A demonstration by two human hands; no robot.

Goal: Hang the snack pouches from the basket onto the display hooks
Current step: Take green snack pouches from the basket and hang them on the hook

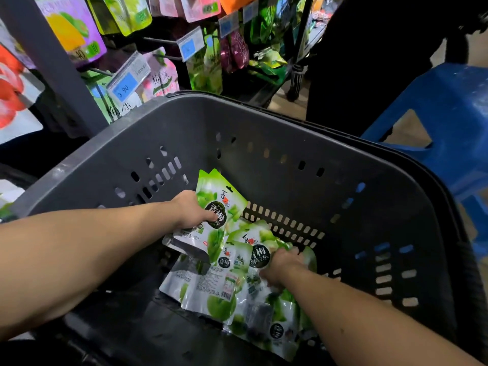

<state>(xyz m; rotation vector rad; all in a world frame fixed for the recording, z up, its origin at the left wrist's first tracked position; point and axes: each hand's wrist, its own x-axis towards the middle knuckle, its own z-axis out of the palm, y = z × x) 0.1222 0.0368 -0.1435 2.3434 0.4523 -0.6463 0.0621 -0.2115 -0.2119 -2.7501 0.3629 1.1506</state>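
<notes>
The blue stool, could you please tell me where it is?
In the head view the blue stool stands at the upper right, on the floor just outside the right wall of the grey basket, beyond the right hand gripping a snack pouch.

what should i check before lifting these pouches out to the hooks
1. Left hand grip on held pouches: ok, thumb clamps the stack.
2. Right hand grip on pile pouch: ok, fingers curled round it.
3. Hang holes lined up: cannot tell.
4. Free space on display hooks: cannot tell, those seen carry pouches.
5. Basket emptied: not ok, loose pouches lie inside.
</notes>
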